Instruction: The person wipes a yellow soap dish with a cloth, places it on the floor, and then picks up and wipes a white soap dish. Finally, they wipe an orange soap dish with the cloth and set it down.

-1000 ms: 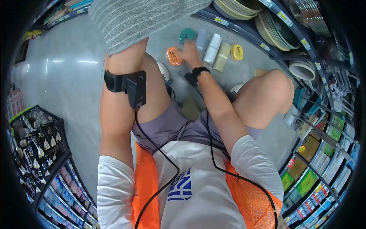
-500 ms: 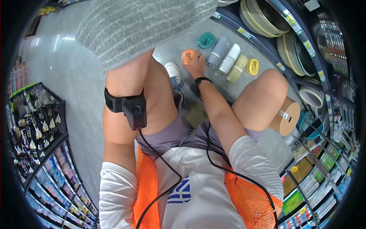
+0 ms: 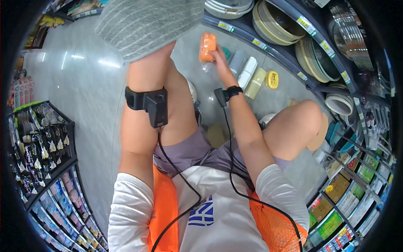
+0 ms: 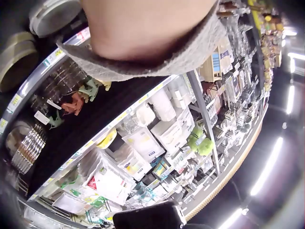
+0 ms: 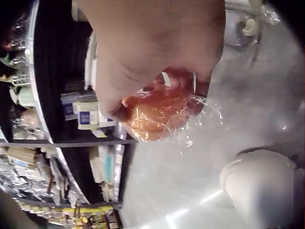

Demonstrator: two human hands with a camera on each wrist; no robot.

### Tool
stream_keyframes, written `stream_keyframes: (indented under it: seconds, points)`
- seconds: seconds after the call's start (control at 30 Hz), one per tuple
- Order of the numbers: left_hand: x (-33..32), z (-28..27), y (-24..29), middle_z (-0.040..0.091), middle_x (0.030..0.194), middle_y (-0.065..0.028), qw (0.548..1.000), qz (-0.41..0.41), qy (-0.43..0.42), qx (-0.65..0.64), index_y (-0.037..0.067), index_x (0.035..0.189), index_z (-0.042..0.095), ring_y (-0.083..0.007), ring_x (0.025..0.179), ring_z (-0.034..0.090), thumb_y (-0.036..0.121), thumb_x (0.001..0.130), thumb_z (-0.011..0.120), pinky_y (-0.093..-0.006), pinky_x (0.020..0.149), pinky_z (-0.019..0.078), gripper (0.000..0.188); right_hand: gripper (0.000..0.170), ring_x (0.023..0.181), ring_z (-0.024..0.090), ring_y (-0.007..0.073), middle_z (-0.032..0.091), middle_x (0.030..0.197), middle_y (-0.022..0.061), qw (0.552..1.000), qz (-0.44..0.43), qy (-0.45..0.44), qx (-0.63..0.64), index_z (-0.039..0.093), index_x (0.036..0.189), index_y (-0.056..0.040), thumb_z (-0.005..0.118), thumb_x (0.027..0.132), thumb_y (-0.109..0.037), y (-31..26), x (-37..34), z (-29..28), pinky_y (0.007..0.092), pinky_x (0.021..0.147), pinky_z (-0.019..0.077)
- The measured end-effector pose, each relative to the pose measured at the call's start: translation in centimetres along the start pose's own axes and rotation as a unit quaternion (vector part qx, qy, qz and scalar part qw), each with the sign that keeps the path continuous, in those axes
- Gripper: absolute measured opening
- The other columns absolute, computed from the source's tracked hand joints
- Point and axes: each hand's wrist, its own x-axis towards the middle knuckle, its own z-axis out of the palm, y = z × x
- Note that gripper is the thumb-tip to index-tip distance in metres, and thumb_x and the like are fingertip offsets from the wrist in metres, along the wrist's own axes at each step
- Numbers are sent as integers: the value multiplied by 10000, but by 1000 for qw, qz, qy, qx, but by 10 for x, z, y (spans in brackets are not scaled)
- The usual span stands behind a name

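Observation:
My right hand (image 3: 219, 54) grips an orange case (image 3: 207, 47) in clear plastic wrap, held up over the floor. Close up in the right wrist view, the fingers curl round the crinkled wrap of the case (image 5: 159, 114). Behind that hand, a teal case (image 3: 226, 53) shows only in part. Alongside lie a grey-blue roll (image 3: 238, 61), a white roll (image 3: 247, 71) and a pale green roll (image 3: 255, 84), then a yellow case (image 3: 272, 79). Grey striped cloth (image 3: 151, 25) covers my left hand, hiding its fingers; only the left wrist (image 4: 147, 28) shows bare.
Shelves of stacked basins (image 3: 277, 25) run along the front right, with price tags on their edge. A rack of packaged goods (image 3: 42, 147) stands at left. My bent knee (image 3: 302, 117) juts out at right. Cables (image 3: 231, 155) hang from both wrist cameras.
My right hand went from reaching among the cases to gripping the orange one, then lifted it off the floor and forward. The left hand stays under the grey cloth.

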Motion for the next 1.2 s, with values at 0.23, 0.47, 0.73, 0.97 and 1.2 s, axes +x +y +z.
stream_keyframes:
  seconds: [0.23,0.47,0.73,0.97,1.2]
  points:
    - [-23,66,5,646,1343,-109,989,96,-52,97,6,1367,572,-283,1242,621,216,969,643,-390,1060,492,455,652,1104,676,309,650,1312,166,975,-92,-47,196,476,1475,-45,361,1078,-550,-141,-43,3,408,878,554]
    - [-50,112,-11,654,1335,-102,806,387,-227,385,6,1354,586,-288,1241,621,196,951,674,-388,1060,489,454,672,1111,676,323,622,1368,178,924,-182,-90,323,461,1489,-38,296,1095,-557,-215,-89,-5,415,885,561]
    - [-91,155,2,644,1339,-150,881,200,-331,273,12,1340,593,-290,1265,609,78,829,788,-375,1080,470,551,603,1314,591,291,548,1487,155,929,-174,-56,323,414,1539,-46,363,1106,-463,-239,-126,0,434,1112,487]
    - [-79,144,-8,686,1230,-183,810,314,-200,453,32,1214,687,-377,1185,623,210,1000,601,-429,1005,494,291,566,1275,615,254,601,1426,124,952,-188,-71,231,474,1507,-49,444,1085,-424,-224,-131,-4,399,1094,485]
    - [-75,126,-4,672,1261,-165,822,261,-342,372,26,1258,659,-314,1184,627,131,951,696,-389,1027,486,326,571,1275,615,252,605,1422,139,935,-163,-47,311,475,1497,-39,370,1104,-439,-256,-132,2,411,1097,485]
